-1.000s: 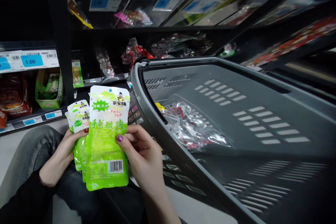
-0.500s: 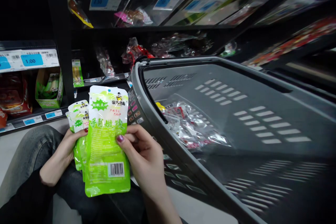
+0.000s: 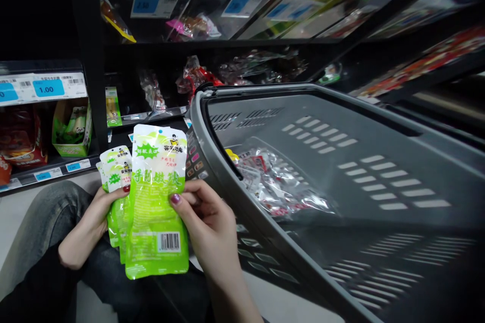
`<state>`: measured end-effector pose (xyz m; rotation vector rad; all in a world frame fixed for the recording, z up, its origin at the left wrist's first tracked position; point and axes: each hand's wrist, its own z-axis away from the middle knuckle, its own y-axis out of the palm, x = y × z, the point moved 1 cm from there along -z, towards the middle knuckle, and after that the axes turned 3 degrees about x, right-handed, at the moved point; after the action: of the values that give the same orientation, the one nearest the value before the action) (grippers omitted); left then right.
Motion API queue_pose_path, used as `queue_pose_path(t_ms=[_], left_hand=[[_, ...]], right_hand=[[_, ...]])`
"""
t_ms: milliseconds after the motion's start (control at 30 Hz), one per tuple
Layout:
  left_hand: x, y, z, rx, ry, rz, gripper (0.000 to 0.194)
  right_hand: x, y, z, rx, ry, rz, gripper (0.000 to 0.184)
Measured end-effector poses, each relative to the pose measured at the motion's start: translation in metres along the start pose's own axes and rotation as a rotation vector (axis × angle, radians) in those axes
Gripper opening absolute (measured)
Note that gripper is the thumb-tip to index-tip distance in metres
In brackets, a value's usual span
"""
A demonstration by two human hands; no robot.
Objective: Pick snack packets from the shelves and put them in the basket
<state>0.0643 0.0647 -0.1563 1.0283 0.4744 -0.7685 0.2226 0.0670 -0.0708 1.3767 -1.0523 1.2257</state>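
My right hand [image 3: 210,222] pinches the right edge of a green and white snack packet [image 3: 157,212], its thumb across the front where a barcode and green lettering show. Behind and to the left, my left hand [image 3: 89,219] is closed on a fanned stack of matching snack packets [image 3: 115,174], thumb on top. The front packet overlaps part of that stack, so its lower right is hidden. Both hands are above my lap, left of a large grey shopping basket [image 3: 329,111]. Clear plastic packets [image 3: 273,181] with red print lie inside the basket.
Dark store shelves [image 3: 132,43] with price tags [image 3: 49,88] stand ahead. A green open carton [image 3: 71,128] of small packs sits on the lower left shelf, and a slim green pack [image 3: 112,106] stands beside it. My bent knee [image 3: 49,212] is at the left.
The front packet has shifted slightly right and tilts a little differently. Both hands keep their hold, and the view has moved very slightly.
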Motion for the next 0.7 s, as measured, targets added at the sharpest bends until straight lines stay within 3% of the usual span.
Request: queue_pose_path(t_ms=[700], left_hand=[[0.001,0.0,-0.0012,-0.031,-0.014,0.03,0.032]], right_hand=[[0.0002,-0.0014,-0.0009,-0.012,-0.009,0.033,0.015]])
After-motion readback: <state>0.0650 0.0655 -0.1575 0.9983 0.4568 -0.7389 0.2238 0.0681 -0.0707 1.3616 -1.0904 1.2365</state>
